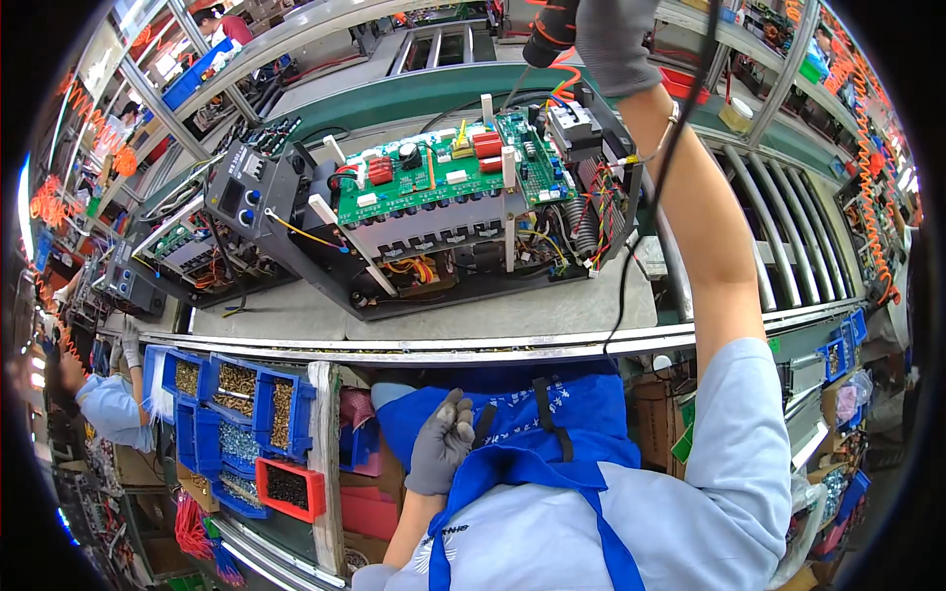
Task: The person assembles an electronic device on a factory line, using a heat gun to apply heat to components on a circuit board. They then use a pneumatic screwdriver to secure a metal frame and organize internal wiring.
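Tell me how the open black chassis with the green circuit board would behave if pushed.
The black chassis would likely feel heavy, being packed with components. It should slide rather than roll, as its flat base rests on the bench. The exposed green circuit board looks fragile, and coloured wires at the right end might snag.
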The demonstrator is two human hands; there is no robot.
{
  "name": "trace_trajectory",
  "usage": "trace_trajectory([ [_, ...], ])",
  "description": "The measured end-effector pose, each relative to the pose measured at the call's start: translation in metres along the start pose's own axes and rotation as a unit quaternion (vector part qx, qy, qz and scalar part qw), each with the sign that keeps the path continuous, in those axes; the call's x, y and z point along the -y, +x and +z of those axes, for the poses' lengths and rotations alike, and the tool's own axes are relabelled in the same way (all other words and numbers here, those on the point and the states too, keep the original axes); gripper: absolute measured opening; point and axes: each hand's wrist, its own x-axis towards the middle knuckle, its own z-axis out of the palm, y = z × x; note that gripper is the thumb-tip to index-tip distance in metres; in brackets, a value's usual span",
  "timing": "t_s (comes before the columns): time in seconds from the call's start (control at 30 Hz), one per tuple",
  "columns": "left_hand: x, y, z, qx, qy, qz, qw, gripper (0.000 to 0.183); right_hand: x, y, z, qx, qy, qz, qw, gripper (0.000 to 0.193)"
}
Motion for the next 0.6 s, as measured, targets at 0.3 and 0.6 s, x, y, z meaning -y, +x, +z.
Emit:
trace_trajectory([
  [0.3,-0.008,0.009,-0.001,-0.026,-0.021,-0.019,0.999,0.030,-0.034,0.002,0.008,0.014,-0.031,0.008,0.999,0.016],
  [0.6,-0.005,0.013,-0.003,-0.028,-0.029,-0.038,0.998,0.029,-0.040,0.005,0.006,0.032,0.003,0.008,0.999,0.016],
])
